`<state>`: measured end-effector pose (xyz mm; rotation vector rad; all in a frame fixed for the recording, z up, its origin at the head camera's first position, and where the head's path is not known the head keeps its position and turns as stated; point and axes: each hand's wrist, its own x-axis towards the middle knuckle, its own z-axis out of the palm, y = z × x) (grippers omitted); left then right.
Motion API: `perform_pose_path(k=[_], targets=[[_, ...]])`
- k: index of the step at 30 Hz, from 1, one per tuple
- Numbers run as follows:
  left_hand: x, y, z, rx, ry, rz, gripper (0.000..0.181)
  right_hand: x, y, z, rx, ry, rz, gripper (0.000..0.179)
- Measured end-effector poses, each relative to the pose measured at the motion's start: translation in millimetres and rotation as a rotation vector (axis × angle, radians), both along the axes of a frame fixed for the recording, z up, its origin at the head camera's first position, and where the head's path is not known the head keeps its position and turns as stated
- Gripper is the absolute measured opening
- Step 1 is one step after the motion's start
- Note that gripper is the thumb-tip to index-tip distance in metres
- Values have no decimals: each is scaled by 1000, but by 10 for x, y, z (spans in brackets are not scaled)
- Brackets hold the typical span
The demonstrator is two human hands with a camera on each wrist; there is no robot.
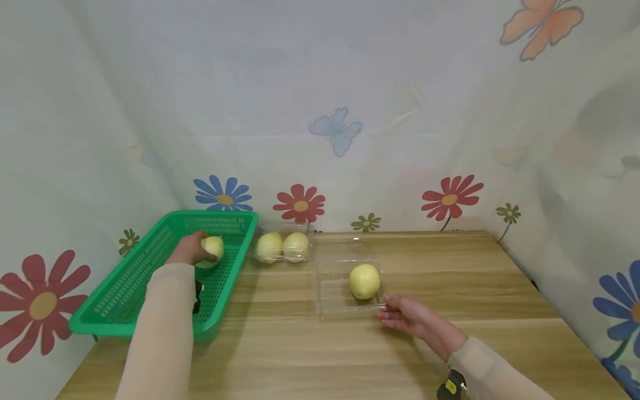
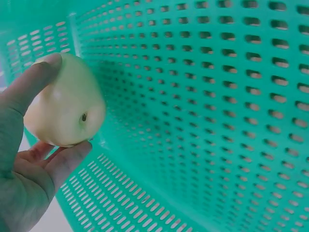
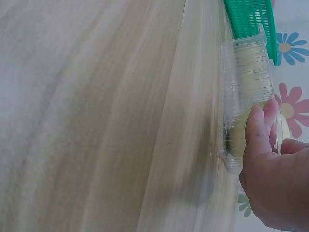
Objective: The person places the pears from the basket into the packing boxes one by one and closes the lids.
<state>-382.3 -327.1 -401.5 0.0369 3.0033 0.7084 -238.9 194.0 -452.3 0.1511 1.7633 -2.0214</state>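
My left hand (image 1: 196,248) is inside the green basket (image 1: 238,261), thumb and fingers round a pale yellow apple (image 2: 67,101). In the left wrist view the apple's small dark hollow faces the camera, and the basket's slotted end wall is close by. A clear plastic box (image 1: 332,305) lies on the table with one yellow apple (image 1: 365,281) at its right end. At that box's near right corner, my right hand (image 1: 407,316) pinches the rim between thumb and fingers. The right wrist view shows the fingers (image 3: 258,133) on the near side of the box wall, partly covering the apple.
Beside the basket's right rim, another clear plastic box (image 1: 282,258) holds two yellow apples (image 1: 270,248). A small dark object lies partly hidden under my left forearm in the basket. The wooden table (image 1: 450,266) meets a flower-printed curtain (image 1: 380,183) at the back.
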Motion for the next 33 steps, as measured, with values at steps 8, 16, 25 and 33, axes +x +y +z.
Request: perform_pose_path(k=[8,16,25,33], targets=[[-66,-61,222,25,59,18,86,7,1,10,-4,-3,4,15],[15,-2,578,75,130,25,86,-17,19,-10,-9,-13,12,17],[195,188,989,144,179,15,86,-23,10,17,-16,0,25,20],[395,353,1059,199,183,-23,87,-11,-10,-10,-5,16,-10,17]])
